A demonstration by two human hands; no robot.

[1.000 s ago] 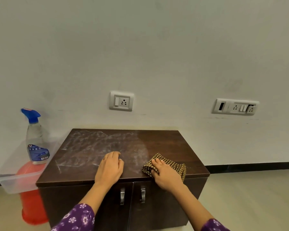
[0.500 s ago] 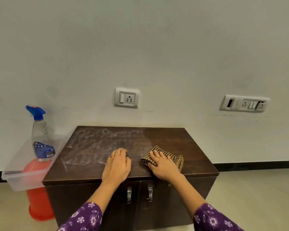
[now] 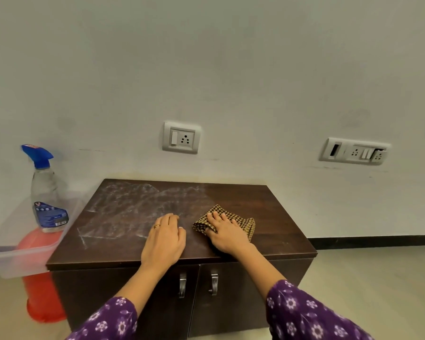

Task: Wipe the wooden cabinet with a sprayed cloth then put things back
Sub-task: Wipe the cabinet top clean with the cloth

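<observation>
A dark wooden cabinet (image 3: pixel 268 207) with two doors stands against the wall; the left half of its top is smeared with whitish streaks. My right hand (image 3: pixel 225 233) presses a crumpled brown checked cloth (image 3: pixel 245 223) flat on the top, right of centre near the front. My left hand (image 3: pixel 165 239) lies palm down on the top just left of the cloth, fingers together, holding nothing. A clear spray bottle (image 3: pixel 47 200) with a blue trigger stands in a clear plastic tub (image 3: pixel 22 258) left of the cabinet.
The tub rests on a red stool or bucket (image 3: pixel 41 298) beside the cabinet's left side. Two socket plates, one (image 3: pixel 181 137) above the cabinet and one (image 3: pixel 355 151) to the right, sit on the white wall. Pale tiled floor extends to the right.
My right hand has slid the cloth a little away from the front edge and leftward on the top. My left hand has stayed in place. The view has shifted slightly.
</observation>
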